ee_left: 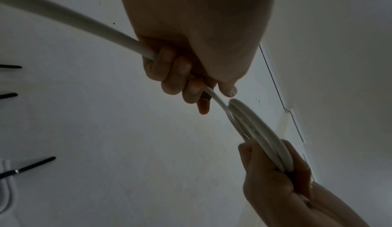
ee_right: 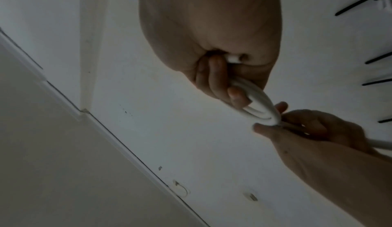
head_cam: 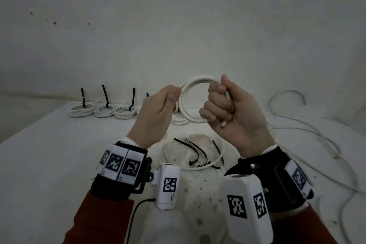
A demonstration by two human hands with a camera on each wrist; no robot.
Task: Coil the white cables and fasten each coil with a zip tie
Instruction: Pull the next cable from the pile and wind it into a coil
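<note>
A white cable coil (head_cam: 195, 82) (ee_left: 256, 126) (ee_right: 262, 103) hangs in the air between both hands above the table. My right hand (head_cam: 227, 105) (ee_right: 222, 79) grips the coil's right side, with a cut cable end (head_cam: 223, 124) sticking out below its fingers. My left hand (head_cam: 164, 105) (ee_left: 180, 73) holds the cable at the coil's left side; the loose tail (ee_left: 70, 19) runs back from its fist. Several black zip ties (head_cam: 195, 149) lie on the table below the hands.
Several tied coils (head_cam: 103, 110) with upright black zip tie tails line the back left of the white table (head_cam: 49, 154). Loose white cables (head_cam: 309, 130) sprawl at the right. A wall rises close behind the table.
</note>
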